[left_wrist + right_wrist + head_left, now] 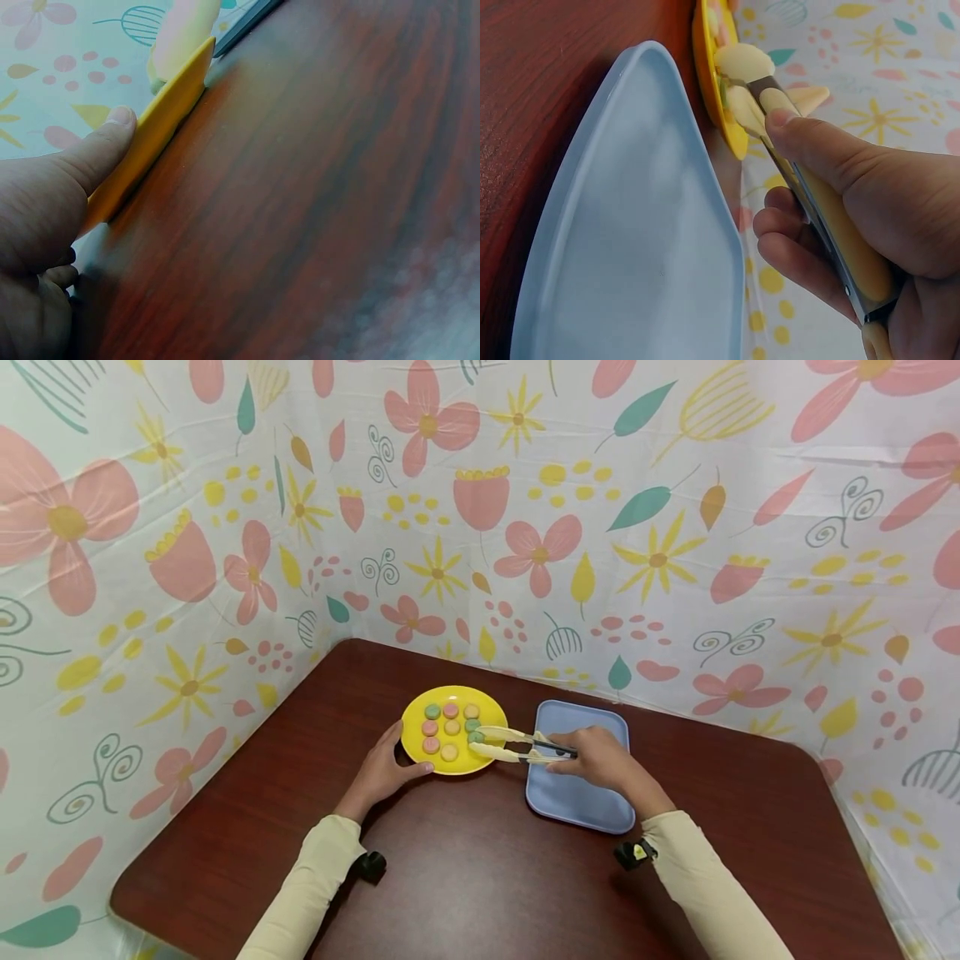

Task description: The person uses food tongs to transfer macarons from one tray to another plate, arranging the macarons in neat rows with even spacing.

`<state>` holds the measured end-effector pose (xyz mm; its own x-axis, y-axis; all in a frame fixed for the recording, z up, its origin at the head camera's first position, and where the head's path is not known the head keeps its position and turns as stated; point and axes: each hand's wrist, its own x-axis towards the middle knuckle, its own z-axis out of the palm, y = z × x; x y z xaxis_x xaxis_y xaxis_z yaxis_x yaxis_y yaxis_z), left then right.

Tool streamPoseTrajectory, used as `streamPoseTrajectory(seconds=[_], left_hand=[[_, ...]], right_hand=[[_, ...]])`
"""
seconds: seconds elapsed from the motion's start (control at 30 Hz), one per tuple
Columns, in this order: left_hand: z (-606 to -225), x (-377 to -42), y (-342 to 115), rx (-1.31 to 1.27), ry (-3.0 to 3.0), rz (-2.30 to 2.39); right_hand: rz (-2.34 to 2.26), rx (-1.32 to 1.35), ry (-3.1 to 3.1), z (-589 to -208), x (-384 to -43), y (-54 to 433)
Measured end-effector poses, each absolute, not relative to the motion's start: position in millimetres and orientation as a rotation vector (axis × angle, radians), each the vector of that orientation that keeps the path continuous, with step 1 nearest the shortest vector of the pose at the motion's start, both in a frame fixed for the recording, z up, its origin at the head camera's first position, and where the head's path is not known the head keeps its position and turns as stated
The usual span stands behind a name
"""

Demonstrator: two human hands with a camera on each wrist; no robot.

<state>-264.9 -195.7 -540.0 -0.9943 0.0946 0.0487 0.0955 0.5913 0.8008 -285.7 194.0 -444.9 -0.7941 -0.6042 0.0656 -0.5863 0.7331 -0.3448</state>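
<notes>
My left hand [382,772] holds the near left edge of a round yellow plate [414,714]. In the left wrist view its thumb [109,142] lies against the plate's rim. Several pink, green and cream macarons [451,727] sit in rows on the plate. My right hand [600,758] grips a pair of tongs [517,756] with cream tips and metal arms. The tips reach over the plate's right side, one on either side of a green macaron [476,737]. Whether they touch it I cannot tell.
A blue rectangular tray [577,797] lies right of the plate, under my right hand and the tongs. Both stand on a dark wooden table [465,868]. A flower-patterned cloth [540,485] hangs behind and at the left.
</notes>
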Motion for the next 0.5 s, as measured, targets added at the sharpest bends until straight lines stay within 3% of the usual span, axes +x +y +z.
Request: streamPoseTrajectory(seconds=[0.5], left_hand=[[-542,-266,-196,-0.146,-2.808,-1.422]], right_hand=[[-0.594,-0.960,2.886,-440,-281,205]])
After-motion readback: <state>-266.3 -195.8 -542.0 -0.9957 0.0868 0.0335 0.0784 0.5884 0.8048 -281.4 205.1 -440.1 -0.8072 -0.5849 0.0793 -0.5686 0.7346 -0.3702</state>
